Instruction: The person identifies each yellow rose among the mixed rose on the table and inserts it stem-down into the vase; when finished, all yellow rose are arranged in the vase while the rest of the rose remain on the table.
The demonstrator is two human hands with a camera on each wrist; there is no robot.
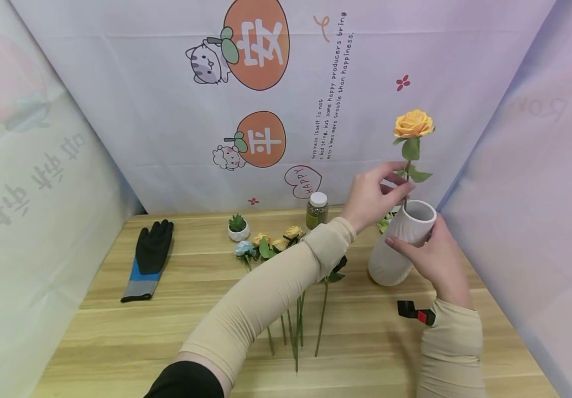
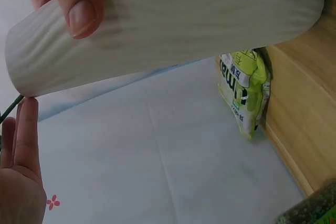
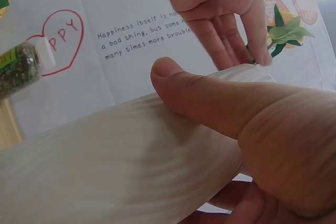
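Note:
A yellow rose [image 1: 414, 124] stands upright over the mouth of a white ribbed vase [image 1: 396, 249], its stem's lower end inside the rim. My left hand [image 1: 377, 193] pinches that stem between thumb and fingers, right at the rim. Around the upper part of the vase my right hand [image 1: 432, 257] is wrapped, thumb on the near side, and the vase leans to the right. In the right wrist view the thumb [image 3: 199, 95] lies along the vase wall, with the left hand [image 3: 223, 19] beyond it at the rim.
Several flowers, including a blue one [image 1: 244, 249], lie mid-table, partly behind the left sleeve. At the back are a small potted succulent [image 1: 238, 228], a jar with a white lid [image 1: 317, 210] and a green packet [image 2: 245, 90]. A work glove [image 1: 150, 260] lies at left.

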